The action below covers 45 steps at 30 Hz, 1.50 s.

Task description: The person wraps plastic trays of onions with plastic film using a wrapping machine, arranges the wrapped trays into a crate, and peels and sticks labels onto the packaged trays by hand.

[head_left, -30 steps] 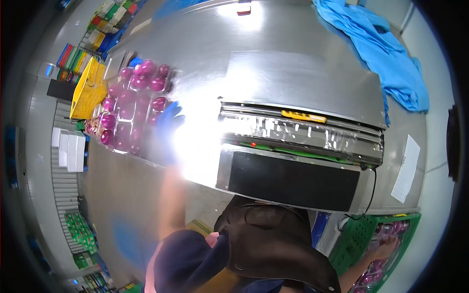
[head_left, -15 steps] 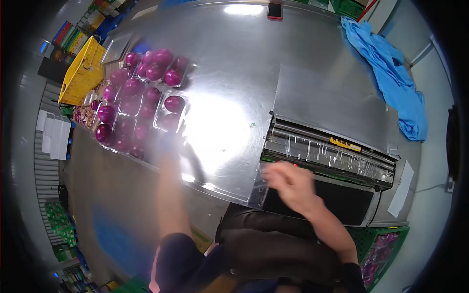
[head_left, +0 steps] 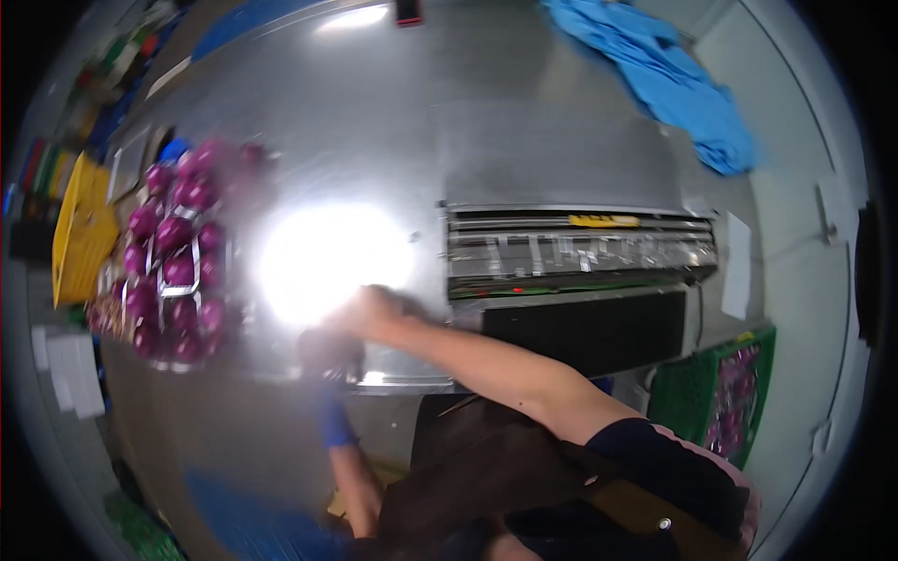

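Near the front edge of the metal table, a smeared pack of red onions [head_left: 329, 353] sits at my left hand [head_left: 334, 391], which is blurred, with blue at the wrist. Its fingers are hidden, but the pack appears held there. My right hand [head_left: 369, 313] reaches across to the upper side of this pack, closely beside or touching it; motion blurs its fingers. To the left, several clear plastic trays of red onions [head_left: 176, 271] stand close together on the table.
A wrapping machine with rollers [head_left: 580, 252] and a black plate [head_left: 585, 332] lies to the right. Blue cloth [head_left: 655, 79] is at the back right. A yellow crate [head_left: 82, 234] stands left. A green crate [head_left: 687, 393] with packed onions stands lower right.
My right hand has swung left from the wrapping machine to the pack. My left hand has drawn back from the trays toward the table's front edge. The view has turned.
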Available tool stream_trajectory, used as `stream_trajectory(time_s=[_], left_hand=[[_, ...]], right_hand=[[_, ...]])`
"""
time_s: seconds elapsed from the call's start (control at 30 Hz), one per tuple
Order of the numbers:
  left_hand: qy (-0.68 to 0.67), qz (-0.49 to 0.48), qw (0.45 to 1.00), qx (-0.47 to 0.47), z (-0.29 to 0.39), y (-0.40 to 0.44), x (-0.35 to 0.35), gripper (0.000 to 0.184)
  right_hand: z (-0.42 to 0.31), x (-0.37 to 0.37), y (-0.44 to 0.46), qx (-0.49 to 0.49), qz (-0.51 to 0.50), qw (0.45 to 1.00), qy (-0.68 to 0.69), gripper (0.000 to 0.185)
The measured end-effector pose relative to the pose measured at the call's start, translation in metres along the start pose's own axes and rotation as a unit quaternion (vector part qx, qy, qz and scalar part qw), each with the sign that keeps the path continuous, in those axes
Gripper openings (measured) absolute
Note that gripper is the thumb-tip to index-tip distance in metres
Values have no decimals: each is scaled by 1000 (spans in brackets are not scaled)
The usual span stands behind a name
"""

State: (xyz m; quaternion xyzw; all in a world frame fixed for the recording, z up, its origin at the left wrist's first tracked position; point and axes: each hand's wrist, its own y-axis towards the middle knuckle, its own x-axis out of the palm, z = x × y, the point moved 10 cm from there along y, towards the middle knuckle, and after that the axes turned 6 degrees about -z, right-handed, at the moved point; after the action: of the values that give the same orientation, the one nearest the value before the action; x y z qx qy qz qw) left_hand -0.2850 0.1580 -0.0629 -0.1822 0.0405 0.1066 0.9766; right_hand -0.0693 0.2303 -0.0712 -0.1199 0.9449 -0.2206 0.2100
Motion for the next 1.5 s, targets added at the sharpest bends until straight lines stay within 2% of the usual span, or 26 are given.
stream_trajectory(time_s=[0.07,0.13,0.2,0.27,0.3,0.33,0.37,0.4,0.47,0.63,0.67,0.73,0.77,0.83,0.9,1.0,1.03,1.13,1.17,1.2,1.23,1.3,1.33,1.4,1.47,1.5], left_hand=[[248,-20,952,177,28,8,-18,27],[-27,-42,985,167,90,-7,17,31],[32,-83,976,199,144,-16,61,30],[84,-153,935,309,190,-33,130,30],[56,-206,940,265,198,-41,172,30],[29,-258,940,221,205,-49,220,31],[106,-337,877,327,212,-65,297,35],[31,-440,886,142,192,-65,338,36],[88,-474,861,161,179,-80,397,41],[151,-530,827,113,161,-117,439,35],[175,-544,797,195,157,-108,442,36],[239,-539,718,371,166,-116,419,40],[267,-515,674,458,175,-126,403,43],[383,-425,575,585,187,-143,377,58],[502,-384,499,593,170,-135,370,69],[544,-332,353,685,168,-172,380,76],[542,-345,341,686,167,-184,388,65],[433,-361,426,707,160,-163,352,51],[487,-385,520,587,157,-144,335,40],[334,-502,726,331,162,-136,316,37],[356,-491,745,279,169,-146,299,26],[240,-470,770,359,213,-144,273,19],[162,-404,777,455,261,-159,275,22],[205,-231,836,454,310,-115,284,31],[-12,-383,783,490,328,-110,354,44],[57,-401,779,479,309,-104,383,45]], right_hand=[[-23,-20,-28,-60,63,996,25,96],[-47,-58,-66,-107,136,983,54,92],[-66,-130,-124,-134,227,960,99,92],[-55,-193,-161,-53,260,963,45,92],[-44,-225,-188,-92,396,914,7,90],[-33,-257,-212,-43,407,912,12,90],[7,-304,-248,-34,489,871,18,90],[29,-326,-262,-3,505,863,10,90],[62,-360,-288,73,538,836,-77,90],[114,-374,-303,141,465,870,-78,85],[121,-373,-302,103,439,891,-52,83],[138,-376,-314,25,388,921,0,79],[137,-379,-330,10,348,937,-29,62],[139,-384,-368,-38,339,907,-249,51],[156,-380,-381,-34,283,856,-430,44],[151,-349,-363,-142,190,843,-482,47],[145,-343,-356,-140,176,851,-475,39],[165,-341,-366,-270,232,889,-288,25],[167,-346,-380,-139,188,967,-106,16],[155,-337,-405,-132,174,971,-100,16],[146,-334,-421,-127,158,975,-94,16],[95,-359,-449,-231,244,930,-148,15],[73,-383,-463,-271,327,891,-163,15],[36,-428,-461,-360,445,813,-108,16],[25,-465,-419,-350,530,763,-118,26],[33,-478,-384,-337,552,748,-148,36]])
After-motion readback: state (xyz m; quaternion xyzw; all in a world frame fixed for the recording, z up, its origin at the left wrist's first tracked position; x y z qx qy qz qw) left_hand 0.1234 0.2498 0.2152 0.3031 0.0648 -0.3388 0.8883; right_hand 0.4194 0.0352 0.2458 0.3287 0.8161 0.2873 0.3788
